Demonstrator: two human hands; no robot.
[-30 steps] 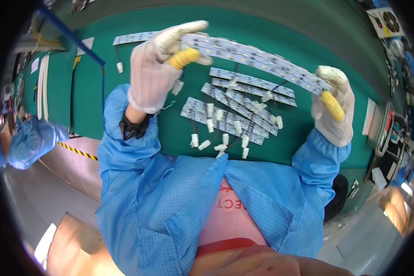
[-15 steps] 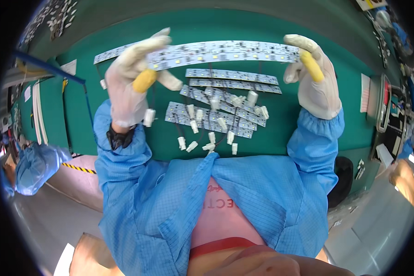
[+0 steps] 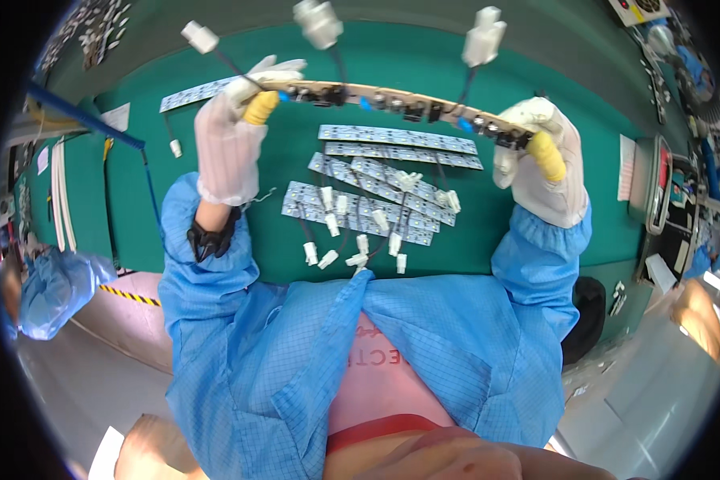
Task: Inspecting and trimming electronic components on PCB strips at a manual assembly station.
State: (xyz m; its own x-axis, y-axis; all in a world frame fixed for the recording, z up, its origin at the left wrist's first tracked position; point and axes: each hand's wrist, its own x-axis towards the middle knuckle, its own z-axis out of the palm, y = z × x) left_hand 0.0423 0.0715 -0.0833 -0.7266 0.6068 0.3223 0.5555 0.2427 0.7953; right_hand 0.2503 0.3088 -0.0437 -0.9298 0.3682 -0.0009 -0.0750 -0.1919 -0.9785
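Observation:
Gloved in white with yellow finger covers, my left hand (image 3: 230, 144) and my right hand (image 3: 546, 168) pinch opposite ends of a long LED circuit board (image 3: 412, 102) above the bench. Its component side shows, with black and blue parts along it. Three wires rise from it to white connectors (image 3: 320, 26), blurred by motion. Beneath it, between my hands, several LED boards (image 3: 398, 139) lie loosely stacked, some overlapping. White plugs (image 3: 380, 218) on dark wires are scattered over the nearer ones. Another LED board (image 3: 194, 94) lies partly behind my left hand.
All this is over a green mat (image 3: 448, 254). A blue bar (image 3: 84, 116) and white strips (image 3: 61, 196) are at the left, near another person's blue sleeve (image 3: 62, 292). At the right stands a grey-rimmed tray (image 3: 654, 180) beside a paper sheet (image 3: 628, 166).
The held board has rolled over, from its LED face to its component side, and its connectors have swung up above it. Its right end has dropped a little with my right hand.

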